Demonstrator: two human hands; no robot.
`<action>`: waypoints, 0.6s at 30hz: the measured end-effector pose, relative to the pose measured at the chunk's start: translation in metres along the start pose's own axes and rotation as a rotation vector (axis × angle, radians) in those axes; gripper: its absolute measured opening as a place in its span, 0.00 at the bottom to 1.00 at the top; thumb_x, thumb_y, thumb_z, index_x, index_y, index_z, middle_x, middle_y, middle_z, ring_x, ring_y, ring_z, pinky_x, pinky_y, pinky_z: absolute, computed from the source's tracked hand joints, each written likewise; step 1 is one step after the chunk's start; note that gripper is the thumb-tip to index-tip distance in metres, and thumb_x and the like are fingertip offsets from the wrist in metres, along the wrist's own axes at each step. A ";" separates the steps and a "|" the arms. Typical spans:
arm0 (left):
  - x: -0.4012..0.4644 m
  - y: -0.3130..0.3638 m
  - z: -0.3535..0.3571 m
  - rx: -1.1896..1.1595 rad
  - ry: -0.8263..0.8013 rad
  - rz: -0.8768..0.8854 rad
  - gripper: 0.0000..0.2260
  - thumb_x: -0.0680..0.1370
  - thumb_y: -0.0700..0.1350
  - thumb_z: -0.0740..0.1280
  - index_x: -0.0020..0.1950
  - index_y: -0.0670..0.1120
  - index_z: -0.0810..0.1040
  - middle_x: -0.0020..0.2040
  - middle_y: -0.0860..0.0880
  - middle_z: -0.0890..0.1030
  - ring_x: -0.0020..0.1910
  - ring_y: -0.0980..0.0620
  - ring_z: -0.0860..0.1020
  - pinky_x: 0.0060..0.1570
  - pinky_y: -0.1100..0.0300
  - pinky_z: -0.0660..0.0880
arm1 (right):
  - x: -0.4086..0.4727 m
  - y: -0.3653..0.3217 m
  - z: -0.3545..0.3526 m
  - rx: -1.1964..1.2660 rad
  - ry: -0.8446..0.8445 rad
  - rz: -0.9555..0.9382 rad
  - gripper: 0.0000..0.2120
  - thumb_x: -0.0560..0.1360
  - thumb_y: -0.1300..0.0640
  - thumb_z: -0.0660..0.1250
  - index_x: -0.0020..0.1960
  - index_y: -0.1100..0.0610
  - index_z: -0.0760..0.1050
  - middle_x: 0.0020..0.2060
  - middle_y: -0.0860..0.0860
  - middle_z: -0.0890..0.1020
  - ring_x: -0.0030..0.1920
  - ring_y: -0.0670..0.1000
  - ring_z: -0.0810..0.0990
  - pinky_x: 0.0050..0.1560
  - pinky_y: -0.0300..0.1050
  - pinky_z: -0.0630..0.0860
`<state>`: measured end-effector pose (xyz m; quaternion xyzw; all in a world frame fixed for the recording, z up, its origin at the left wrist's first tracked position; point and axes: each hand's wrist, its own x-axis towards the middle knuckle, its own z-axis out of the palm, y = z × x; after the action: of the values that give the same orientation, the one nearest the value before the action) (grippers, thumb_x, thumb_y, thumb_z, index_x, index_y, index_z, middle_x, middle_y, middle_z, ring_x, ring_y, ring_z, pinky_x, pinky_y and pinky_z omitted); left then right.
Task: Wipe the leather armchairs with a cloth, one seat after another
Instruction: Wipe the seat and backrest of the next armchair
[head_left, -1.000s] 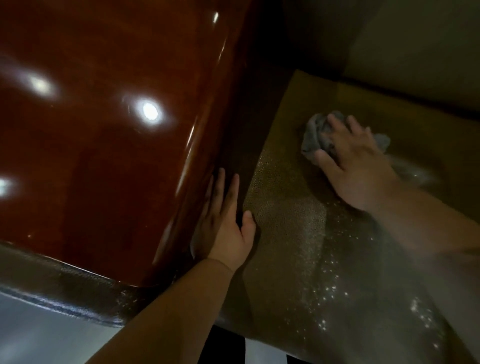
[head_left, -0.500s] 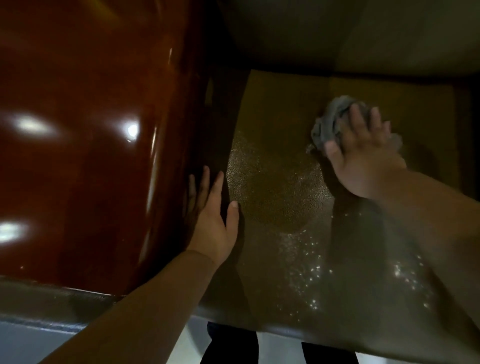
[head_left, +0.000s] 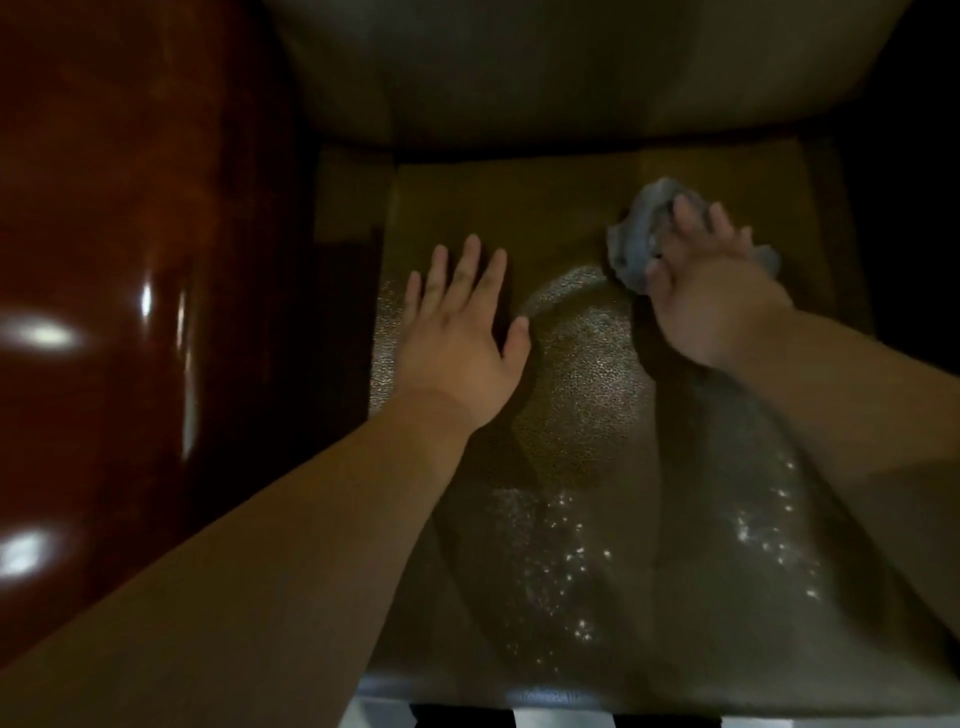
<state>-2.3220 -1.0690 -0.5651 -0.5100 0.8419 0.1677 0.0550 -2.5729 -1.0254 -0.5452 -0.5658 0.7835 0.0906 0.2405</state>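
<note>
The seat (head_left: 582, 374) of the armchair is olive-brown pebbled leather, glinting with bright specks near its front edge in dim light. The right hand (head_left: 711, 296) presses a crumpled grey cloth (head_left: 636, 236) onto the back right part of the seat, fingers spread over it. The left hand (head_left: 460, 338) lies flat, grip relaxed and holding nothing. A glossy reddish wooden armrest (head_left: 104, 312) flanks the left side; a pale backrest (head_left: 519, 67) rises behind.

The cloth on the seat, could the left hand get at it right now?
Probably yes. The left hand lies open and flat on the seat cushion, and only bare leather separates it from the grey cloth, though the right hand covers much of it.
</note>
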 end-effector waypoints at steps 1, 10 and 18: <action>-0.002 0.001 0.004 0.024 0.016 -0.011 0.31 0.85 0.64 0.49 0.86 0.55 0.48 0.87 0.51 0.46 0.85 0.46 0.42 0.82 0.47 0.38 | -0.005 -0.003 0.003 0.063 0.012 -0.002 0.27 0.86 0.48 0.49 0.84 0.49 0.52 0.84 0.53 0.47 0.83 0.62 0.42 0.82 0.63 0.43; 0.022 0.021 -0.014 -0.062 -0.005 -0.149 0.30 0.85 0.63 0.54 0.85 0.58 0.52 0.87 0.51 0.45 0.85 0.46 0.41 0.82 0.43 0.40 | -0.103 0.010 0.041 -0.066 -0.045 -0.294 0.35 0.81 0.30 0.36 0.84 0.45 0.48 0.83 0.48 0.37 0.82 0.56 0.32 0.80 0.57 0.36; 0.064 0.068 0.008 0.094 0.034 0.024 0.30 0.84 0.64 0.47 0.86 0.59 0.50 0.87 0.51 0.49 0.85 0.45 0.46 0.83 0.40 0.46 | -0.055 0.033 0.027 0.050 -0.003 0.075 0.36 0.81 0.34 0.29 0.84 0.49 0.41 0.83 0.56 0.39 0.82 0.62 0.35 0.81 0.64 0.40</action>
<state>-2.4124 -1.0911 -0.5743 -0.4993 0.8558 0.1201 0.0627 -2.5824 -0.9560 -0.5468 -0.5299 0.8056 0.0809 0.2523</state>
